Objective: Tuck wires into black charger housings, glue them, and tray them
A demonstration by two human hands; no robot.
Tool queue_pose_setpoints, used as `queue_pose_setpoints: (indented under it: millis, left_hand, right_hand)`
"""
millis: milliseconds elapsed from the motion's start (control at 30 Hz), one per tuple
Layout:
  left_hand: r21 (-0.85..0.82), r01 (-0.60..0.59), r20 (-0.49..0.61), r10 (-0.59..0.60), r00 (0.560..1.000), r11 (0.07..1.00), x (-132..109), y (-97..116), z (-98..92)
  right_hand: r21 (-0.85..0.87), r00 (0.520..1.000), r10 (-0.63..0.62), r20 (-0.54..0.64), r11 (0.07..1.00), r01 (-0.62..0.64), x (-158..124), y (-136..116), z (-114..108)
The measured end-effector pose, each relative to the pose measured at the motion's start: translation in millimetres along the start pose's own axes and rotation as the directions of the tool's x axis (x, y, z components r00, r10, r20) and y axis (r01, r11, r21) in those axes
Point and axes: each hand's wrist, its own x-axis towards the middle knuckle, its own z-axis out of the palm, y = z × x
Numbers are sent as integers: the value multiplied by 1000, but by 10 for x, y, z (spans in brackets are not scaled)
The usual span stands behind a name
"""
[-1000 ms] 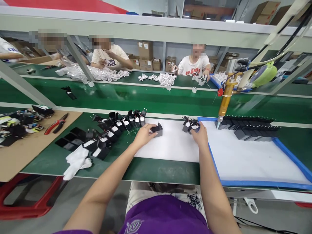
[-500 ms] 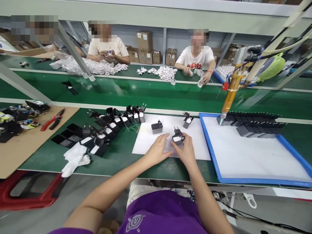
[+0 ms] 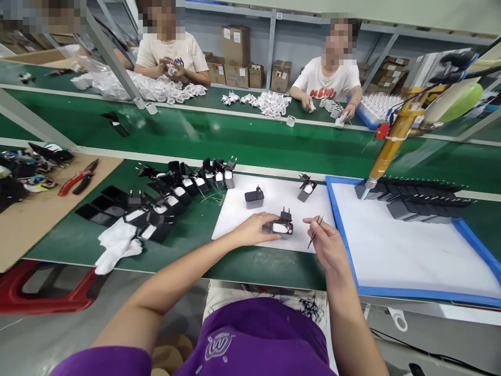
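Observation:
My left hand (image 3: 256, 228) grips an open black power adapter (image 3: 282, 228) from its left side, on the white mat (image 3: 235, 222). White material fills the adapter's opening, and its two-pin plug part is tipped back at the far side. To the right of it, my right hand (image 3: 327, 241) pinches thin dark tweezers (image 3: 315, 231) between thumb and fingers, apart from the adapter. A closed black adapter (image 3: 254, 197) lies farther back on the mat. Another open adapter (image 3: 307, 188) stands at the mat's far right.
Open adapters (image 3: 180, 191) stand in rows at left, near a white glove (image 3: 117, 244) and red-handled pliers (image 3: 79, 177). At right, a blue-edged tray (image 3: 410, 261) holds several black adapters (image 3: 415, 201) beneath a yellow dispenser (image 3: 395, 141). Two co-workers (image 3: 331, 78) sit opposite.
My right hand has left the adapter, moved right and now has tweezers in it. My left hand has closed in on the adapter's left side. The view has shifted slightly.

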Motion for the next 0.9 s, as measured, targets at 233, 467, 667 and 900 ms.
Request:
queue_pose_setpoints:
  millis: [233,467,667,900]
  left_hand:
    - [-10,-63,-44,62,997,998,-27,-64,72]
    - [-78,-73,-45,69,997,994,-49,-108,95]
    - [-92,-80,-20,78,997,993,-53,-134,107]
    - [-120,-76,5,77,997,990,-47,-133,74]
  right_hand:
    - [-234,968,-230,-99,951,202,49,-130,179]
    - [-430,922,-285,263,820,377,51,-165,151]
    - [-477,911,-211,353,798,369,37,-202,48]
    - [-428,923,-199,330,840,334,45,-227,60]
